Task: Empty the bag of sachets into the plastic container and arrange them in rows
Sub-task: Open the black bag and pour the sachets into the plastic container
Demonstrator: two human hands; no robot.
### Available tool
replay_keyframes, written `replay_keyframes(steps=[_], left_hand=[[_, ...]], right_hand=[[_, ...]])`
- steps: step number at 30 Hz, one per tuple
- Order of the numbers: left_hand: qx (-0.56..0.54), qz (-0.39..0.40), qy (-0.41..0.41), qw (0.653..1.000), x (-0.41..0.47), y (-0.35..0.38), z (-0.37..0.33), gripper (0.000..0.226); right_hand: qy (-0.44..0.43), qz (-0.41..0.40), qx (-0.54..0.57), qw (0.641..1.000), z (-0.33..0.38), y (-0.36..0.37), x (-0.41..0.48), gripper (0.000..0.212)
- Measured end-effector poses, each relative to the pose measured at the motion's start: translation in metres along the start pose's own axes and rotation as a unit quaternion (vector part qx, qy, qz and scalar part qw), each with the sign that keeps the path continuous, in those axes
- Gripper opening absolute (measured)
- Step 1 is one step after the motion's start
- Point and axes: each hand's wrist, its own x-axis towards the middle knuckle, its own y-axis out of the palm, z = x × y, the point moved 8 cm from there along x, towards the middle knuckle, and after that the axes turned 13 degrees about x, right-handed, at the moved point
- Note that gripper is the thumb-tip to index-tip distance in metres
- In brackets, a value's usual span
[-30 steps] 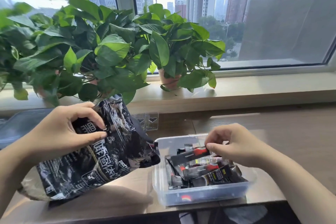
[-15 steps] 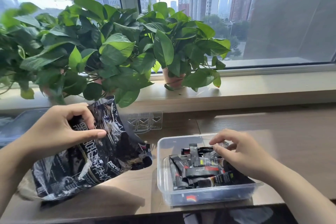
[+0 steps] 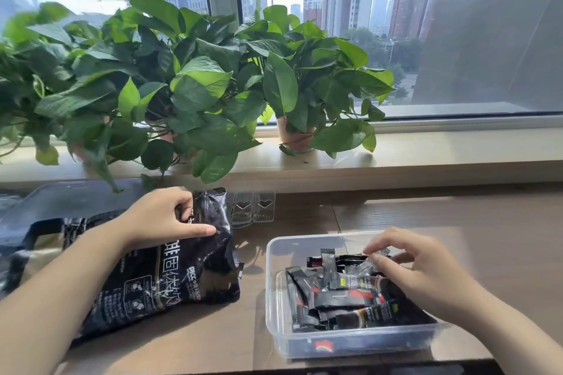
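While the left hand (image 3: 166,219) grips the upper end of the black bag (image 3: 170,277), the bag lies slanted on the wooden worktop (image 3: 457,222), just left of the clear plastic container (image 3: 268,283) and apart from it. The left fingers (image 3: 182,196) curl over the bag's crumpled top edge and the thumb stretches along its glossy front, so this hand holds the bag firmly. White printed characters run across the bag's face.

Reaching into the container from the near right, the right hand (image 3: 417,268) rests on the heap of sachets (image 3: 338,295). Its fingers (image 3: 393,237) are bent and slightly spread over the far part of the heap, and the thumb tip and forefinger tip sit close together by the end of one silvery sachet; whether they pinch it or only touch it, I cannot tell.

Inside the container the sachets are black with grey, red and yellow marks. They lie jumbled, crossing one another at different angles, some leaning against the left wall, and form no rows.

Behind the bag, a clear plastic piece with heart-shaped cut-outs (image 3: 253,210) lies on the worktop. Leafy potted plants (image 3: 198,85) stand along the windowsill (image 3: 426,155), with tall buildings beyond the glass.
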Motion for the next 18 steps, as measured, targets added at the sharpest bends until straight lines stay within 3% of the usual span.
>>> replay_keyframes(steps=[7,13,18], left_hand=[[0.069,-0.022,0.006,0.997,0.007,0.019,0.006,0.077],[0.113,-0.016,-0.068,0.991,-0.004,0.022,0.001,0.071],[0.116,-0.046,-0.111,0.986,-0.033,0.042,-0.044,0.095]], right_hand=[[-0.029,-0.017,-0.003,0.999,0.001,-0.004,-0.001,0.037],[-0.071,-0.037,-0.007,0.997,0.01,-0.012,-0.003,0.035],[-0.088,-0.064,0.0,0.994,0.015,-0.012,-0.012,0.036]])
